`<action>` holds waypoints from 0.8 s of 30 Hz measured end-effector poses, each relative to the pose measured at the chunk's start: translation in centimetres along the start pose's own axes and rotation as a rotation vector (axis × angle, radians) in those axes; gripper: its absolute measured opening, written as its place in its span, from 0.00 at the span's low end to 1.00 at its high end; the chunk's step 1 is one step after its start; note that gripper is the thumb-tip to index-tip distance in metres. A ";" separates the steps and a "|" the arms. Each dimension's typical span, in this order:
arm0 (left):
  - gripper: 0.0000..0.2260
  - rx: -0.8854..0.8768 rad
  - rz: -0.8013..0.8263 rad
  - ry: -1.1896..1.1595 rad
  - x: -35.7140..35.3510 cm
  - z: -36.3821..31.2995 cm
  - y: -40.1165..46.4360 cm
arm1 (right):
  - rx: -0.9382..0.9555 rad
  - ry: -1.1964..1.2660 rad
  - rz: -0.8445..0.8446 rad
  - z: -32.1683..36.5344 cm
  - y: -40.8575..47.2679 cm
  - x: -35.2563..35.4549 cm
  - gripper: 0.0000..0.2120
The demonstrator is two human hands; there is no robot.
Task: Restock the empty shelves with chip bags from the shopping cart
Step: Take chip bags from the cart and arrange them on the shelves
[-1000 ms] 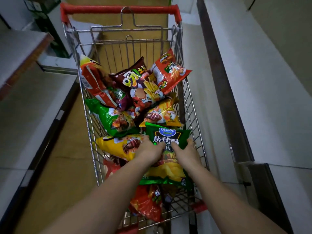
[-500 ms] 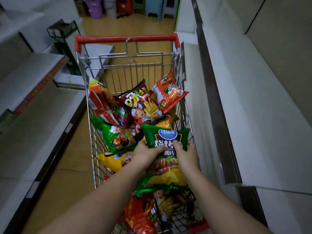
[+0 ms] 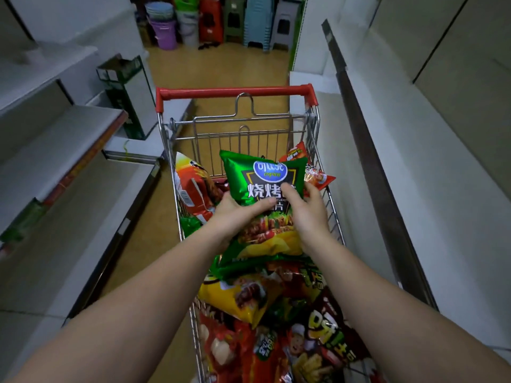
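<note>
While both hands, left hand (image 3: 235, 214) and right hand (image 3: 309, 214), grip the green chip bag (image 3: 265, 200) above the shopping cart (image 3: 235, 92), the pickup is underway; next, probably carry it to an empty shelf (image 3: 442, 161).

cart wire walls (image 3: 325, 172) hem bags; top open; bare shelves (image 3: 442, 189) flank both sides.
</note>
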State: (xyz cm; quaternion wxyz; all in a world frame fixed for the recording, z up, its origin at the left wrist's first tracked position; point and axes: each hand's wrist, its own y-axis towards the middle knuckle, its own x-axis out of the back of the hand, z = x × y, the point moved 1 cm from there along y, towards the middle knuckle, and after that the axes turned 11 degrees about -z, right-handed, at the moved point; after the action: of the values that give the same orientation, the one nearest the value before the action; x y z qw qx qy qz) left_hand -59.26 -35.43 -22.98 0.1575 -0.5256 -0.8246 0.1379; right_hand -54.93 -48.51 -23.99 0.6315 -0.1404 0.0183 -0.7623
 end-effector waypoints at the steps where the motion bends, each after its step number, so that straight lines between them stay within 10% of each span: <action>1: 0.38 -0.015 -0.027 0.010 0.9 -0.6 0.9 | 0.007 0.000 0.007 0.7 0.5 -0.9 0.24; 5: 0.46 -0.045 -0.178 0.097 4.1 -2.3 5.0 | -0.012 -0.089 0.007 1.7 3.9 -3.9 0.12; 12: 0.43 -0.130 -0.258 0.376 5.8 -0.7 9.7 | 0.085 -0.719 0.081 0.2 8.4 -7.6 0.26; 21: 0.48 -0.194 -0.173 0.492 5.5 1.1 12.6 | -0.322 -0.675 0.301 -3.0 11.9 -8.3 0.44; 24: 0.48 -0.205 -0.122 0.528 5.4 1.7 12.7 | -0.407 -0.663 0.373 -3.4 11.3 -7.4 0.32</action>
State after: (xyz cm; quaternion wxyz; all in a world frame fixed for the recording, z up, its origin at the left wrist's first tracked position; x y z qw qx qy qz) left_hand -51.68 -25.40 -28.86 0.3208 -0.5061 -0.7946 -0.0978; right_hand -43.69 -44.17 -30.95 0.6896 -0.4936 -0.0105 -0.5298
